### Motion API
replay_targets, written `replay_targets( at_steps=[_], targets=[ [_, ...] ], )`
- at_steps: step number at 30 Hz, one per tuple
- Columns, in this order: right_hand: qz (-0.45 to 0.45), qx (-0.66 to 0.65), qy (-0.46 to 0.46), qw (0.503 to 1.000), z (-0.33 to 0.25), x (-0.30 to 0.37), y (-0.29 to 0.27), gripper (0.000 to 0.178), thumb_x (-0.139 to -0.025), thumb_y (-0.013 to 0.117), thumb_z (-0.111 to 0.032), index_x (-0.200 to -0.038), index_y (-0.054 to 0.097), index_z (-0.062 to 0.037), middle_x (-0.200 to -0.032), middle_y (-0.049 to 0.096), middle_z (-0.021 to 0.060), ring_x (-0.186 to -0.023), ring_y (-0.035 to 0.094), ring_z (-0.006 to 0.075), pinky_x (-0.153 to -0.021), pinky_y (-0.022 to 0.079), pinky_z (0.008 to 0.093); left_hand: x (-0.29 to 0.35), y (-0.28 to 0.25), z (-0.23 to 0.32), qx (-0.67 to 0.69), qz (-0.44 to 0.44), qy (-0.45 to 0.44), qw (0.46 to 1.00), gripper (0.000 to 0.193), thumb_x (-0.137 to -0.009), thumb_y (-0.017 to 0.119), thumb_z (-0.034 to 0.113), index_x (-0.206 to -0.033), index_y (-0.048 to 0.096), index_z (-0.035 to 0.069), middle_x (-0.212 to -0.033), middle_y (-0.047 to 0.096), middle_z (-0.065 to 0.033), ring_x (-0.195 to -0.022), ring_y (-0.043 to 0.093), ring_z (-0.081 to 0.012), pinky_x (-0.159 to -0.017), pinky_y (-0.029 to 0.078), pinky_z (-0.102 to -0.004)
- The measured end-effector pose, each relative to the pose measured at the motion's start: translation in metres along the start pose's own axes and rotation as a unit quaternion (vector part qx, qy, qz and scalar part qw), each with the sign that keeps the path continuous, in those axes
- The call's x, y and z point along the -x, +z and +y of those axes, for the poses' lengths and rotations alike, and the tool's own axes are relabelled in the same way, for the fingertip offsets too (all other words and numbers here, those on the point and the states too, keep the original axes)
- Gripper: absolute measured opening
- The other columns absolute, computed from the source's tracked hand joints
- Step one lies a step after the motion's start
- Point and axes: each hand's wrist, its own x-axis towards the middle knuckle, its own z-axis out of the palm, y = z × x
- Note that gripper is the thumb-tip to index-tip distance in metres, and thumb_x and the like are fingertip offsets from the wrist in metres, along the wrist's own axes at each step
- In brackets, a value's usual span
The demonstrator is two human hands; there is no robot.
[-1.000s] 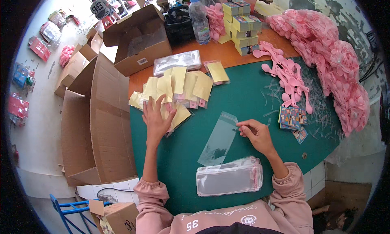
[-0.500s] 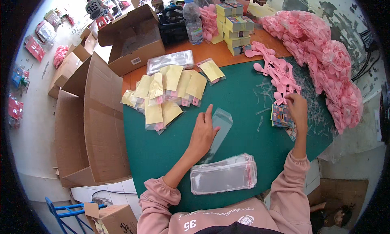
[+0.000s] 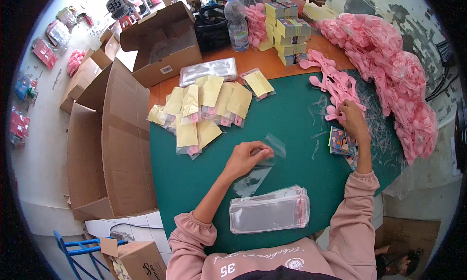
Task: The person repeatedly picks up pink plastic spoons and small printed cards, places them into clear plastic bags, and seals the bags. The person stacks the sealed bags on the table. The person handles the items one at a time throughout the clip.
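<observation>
My left hand [image 3: 247, 159] is closed, with its fingertips pinching a narrow clear plastic bag [image 3: 253, 180] that slants across the green table. On the right, my right hand [image 3: 355, 122] has its fingers bent onto a pink spoon [image 3: 331, 113] at the near end of a loose pile of pink spoons [image 3: 340, 88]. Just below that hand lie small colourful printed cards [image 3: 339, 140], partly covered by the wrist. In front of my body sits a stack of clear bags [image 3: 267, 215]. Filled packets with yellowish paper [image 3: 212, 93] overlap at the left.
A big bundle of bagged pink spoons [image 3: 384, 61] runs along the right edge. Card stacks [image 3: 292, 34], a plastic bottle [image 3: 237, 25] and a wrapped clear pack [image 3: 208, 72] stand at the back. Cardboard boxes [image 3: 129, 144] flank the table's left side. Plastic scraps [image 3: 377, 119] litter the right.
My left hand has gone from extended fingers beside the bag to a pinch on it. My right hand has moved up from the cards to the spoons.
</observation>
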Motion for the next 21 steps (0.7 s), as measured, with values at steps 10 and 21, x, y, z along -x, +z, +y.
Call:
replay_targets(
  at_steps=[10, 21],
  targets=[
    [0.117, -0.525, 0.099, 0.837, -0.063, 0.005, 0.003, 0.019, -0.075, 0.059, -0.002, -0.092, 0.049, -0.0037, -0.081, 0.057, 0.0061, -0.072, 0.055, 0.0126, -0.065, 0.045, 0.0262, -0.006, -0.003, 0.003, 0.175, -0.09, -0.056, 0.979, 0.02, -0.083, 0.058, 0.012, -0.097, 0.058, -0.003, -0.084, 0.063, -0.0084, -0.077, 0.059, -0.0116, -0.071, 0.048, -0.0234],
    [-0.009, -0.632, 0.058, 0.773, -0.137, 0.023, 0.021, 0.024, -0.088, 0.045, -0.002, -0.111, 0.042, -0.0005, -0.084, 0.057, 0.0096, -0.074, 0.059, 0.0135, -0.066, 0.051, 0.0257, -0.003, -0.006, -0.004, 0.2, -0.108, -0.09, 0.97, 0.021, -0.083, 0.058, 0.012, -0.098, 0.057, -0.003, -0.083, 0.063, -0.0067, -0.077, 0.058, -0.0092, -0.071, 0.046, -0.0219]
  ],
)
